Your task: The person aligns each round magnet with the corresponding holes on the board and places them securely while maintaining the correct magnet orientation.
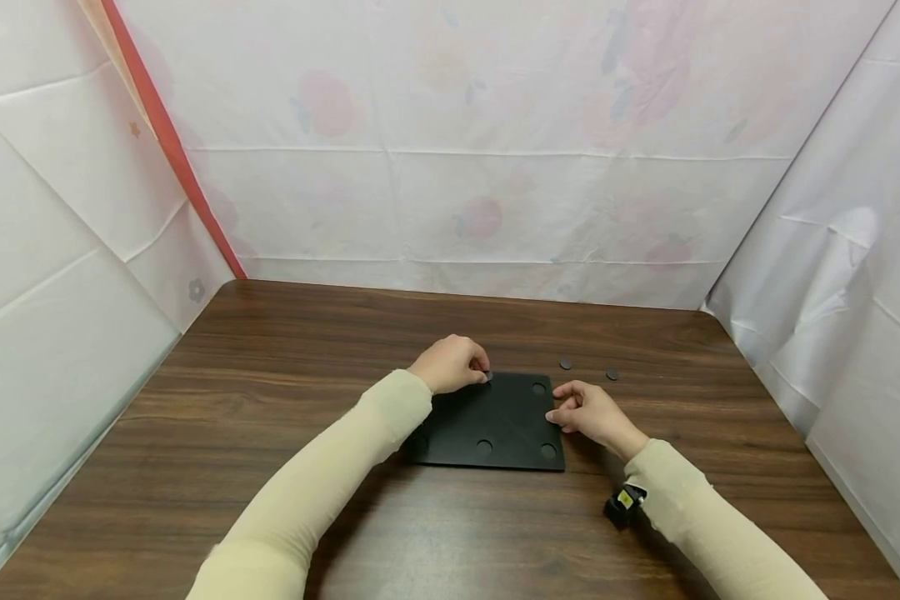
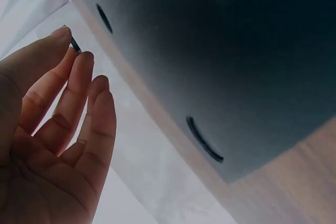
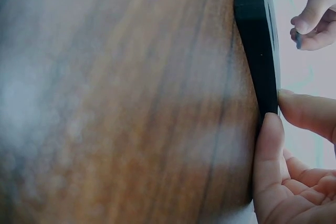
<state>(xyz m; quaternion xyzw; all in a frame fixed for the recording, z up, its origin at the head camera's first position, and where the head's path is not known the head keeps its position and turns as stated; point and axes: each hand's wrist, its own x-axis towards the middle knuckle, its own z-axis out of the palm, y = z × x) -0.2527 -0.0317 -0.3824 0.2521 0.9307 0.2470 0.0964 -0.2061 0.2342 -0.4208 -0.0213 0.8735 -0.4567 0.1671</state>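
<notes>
Pinching a little dark disc by the far edge of the black board, the left hand might drop it if its fingers slip; the right hand pinches the board's side.

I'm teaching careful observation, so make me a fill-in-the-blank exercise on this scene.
1. The board is coloured ____.
2. In the head view, the right hand holds the board's ____ edge.
3. The left hand pinches a disc between its fingers and ____.
4. Exactly ____ loose discs lie on the table.
Missing words: black; right; thumb; two.
</notes>
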